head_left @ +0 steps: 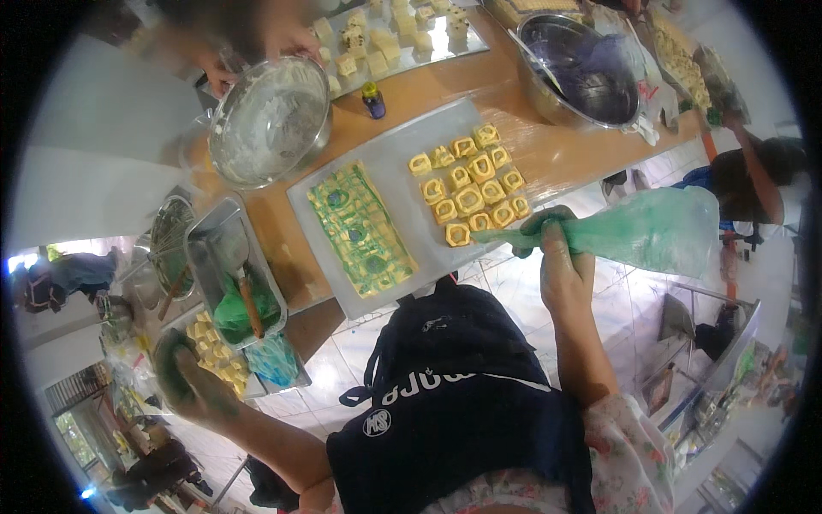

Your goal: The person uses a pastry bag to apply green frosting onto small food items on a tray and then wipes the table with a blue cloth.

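Note:
My right hand is wrapped round the neck of a clear piping bag filled with green icing. The bag's narrow end points left, close to the front corner of a block of small yellow cakes with ringed tops. These sit on a grey tray, beside a rectangular cake piped with green lines and blue-green dabs. Out to the left, my left hand appears loosely open and empty, its fingers stained green. It is nearest a tray of small pale cake pieces.
A metal pan holds green icing and a wooden-handled tool. Another person's hands hold a floury steel bowl. Behind stand a small yellow-capped bottle, a tray of cake cubes and a bowl of purple mixture.

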Tool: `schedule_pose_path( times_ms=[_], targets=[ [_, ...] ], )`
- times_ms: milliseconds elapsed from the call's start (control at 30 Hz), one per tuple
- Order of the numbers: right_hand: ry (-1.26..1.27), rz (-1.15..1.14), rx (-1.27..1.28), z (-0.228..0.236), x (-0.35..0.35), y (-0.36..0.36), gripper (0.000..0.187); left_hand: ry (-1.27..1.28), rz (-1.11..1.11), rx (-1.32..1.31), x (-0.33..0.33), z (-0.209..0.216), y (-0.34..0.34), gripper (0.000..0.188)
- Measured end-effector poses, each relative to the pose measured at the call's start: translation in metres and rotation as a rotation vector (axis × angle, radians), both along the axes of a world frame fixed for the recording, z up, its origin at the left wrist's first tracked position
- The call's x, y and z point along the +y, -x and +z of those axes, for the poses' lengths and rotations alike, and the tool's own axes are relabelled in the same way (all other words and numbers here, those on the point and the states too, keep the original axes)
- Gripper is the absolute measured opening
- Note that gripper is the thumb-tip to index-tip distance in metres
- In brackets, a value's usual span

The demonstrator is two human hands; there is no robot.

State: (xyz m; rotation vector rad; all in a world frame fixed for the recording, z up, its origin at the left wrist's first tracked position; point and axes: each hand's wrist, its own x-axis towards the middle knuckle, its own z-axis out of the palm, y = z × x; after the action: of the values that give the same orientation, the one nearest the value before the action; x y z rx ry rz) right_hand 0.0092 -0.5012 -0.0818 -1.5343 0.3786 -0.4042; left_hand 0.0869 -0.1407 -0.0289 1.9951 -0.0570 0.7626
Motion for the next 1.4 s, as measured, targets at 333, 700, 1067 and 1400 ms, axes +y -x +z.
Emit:
schedule_pose_path(
  times_ms=[333,700,1067,1400],
  targets=[
    [0.025,-0.002,0.038,-0.003,-0.002,0.0,0.022,-0.006,-0.001,0.069,-0.019,0.0,0.007,0.02],
    [-0.058,-0.007,-0.023,-0.004,-0.002,0.002,0.02,-0.097,-0.002,0.056,-0.028,0.003,0.006,0.022],
    [-0.002,0.015,0.002,-0.007,0.003,0.0,0.021,-0.037,-0.096,0.149,-0.052,0.003,0.013,0.014],
    [-0.028,0.154,0.086,0.011,0.046,-0.017,0.023,-0.428,-0.889,0.277,-0.137,0.005,0.002,0.031]
  ],
)
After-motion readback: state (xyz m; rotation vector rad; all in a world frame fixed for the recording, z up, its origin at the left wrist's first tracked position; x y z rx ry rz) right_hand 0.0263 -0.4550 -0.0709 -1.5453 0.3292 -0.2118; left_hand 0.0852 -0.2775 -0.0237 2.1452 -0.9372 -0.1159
